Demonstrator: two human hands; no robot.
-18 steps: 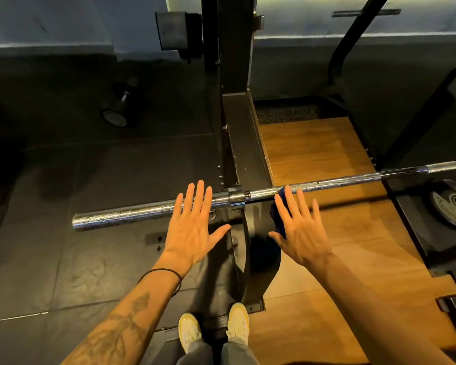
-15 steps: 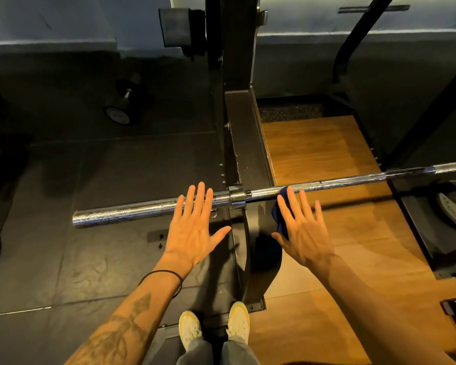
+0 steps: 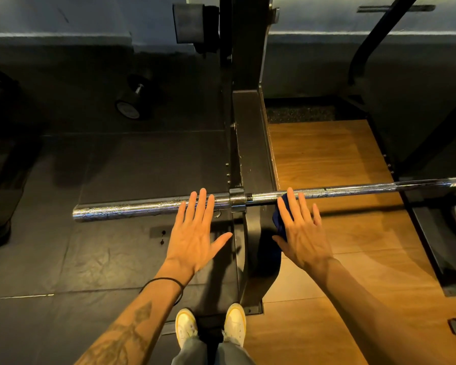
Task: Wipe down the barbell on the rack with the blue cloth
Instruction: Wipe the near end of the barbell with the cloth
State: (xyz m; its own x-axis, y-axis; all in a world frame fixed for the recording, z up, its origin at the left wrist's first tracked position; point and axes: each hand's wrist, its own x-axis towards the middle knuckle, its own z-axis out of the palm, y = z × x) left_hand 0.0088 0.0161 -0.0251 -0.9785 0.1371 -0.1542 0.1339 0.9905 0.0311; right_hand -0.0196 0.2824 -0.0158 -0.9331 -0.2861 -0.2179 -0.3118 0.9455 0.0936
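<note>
The barbell lies across the rack. Right hand, fingers straight, presses the soft, light cloth against its stiff, probably slippery shaft; left hand hovers flat.

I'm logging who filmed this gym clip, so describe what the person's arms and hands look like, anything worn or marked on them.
Both forearms are bare, with no sleeves or gloves. The left hand has a thin black band round its wrist, and a dark tattoo runs along that forearm. The right hand and its forearm show no band, ring or marking that I can see.
</note>
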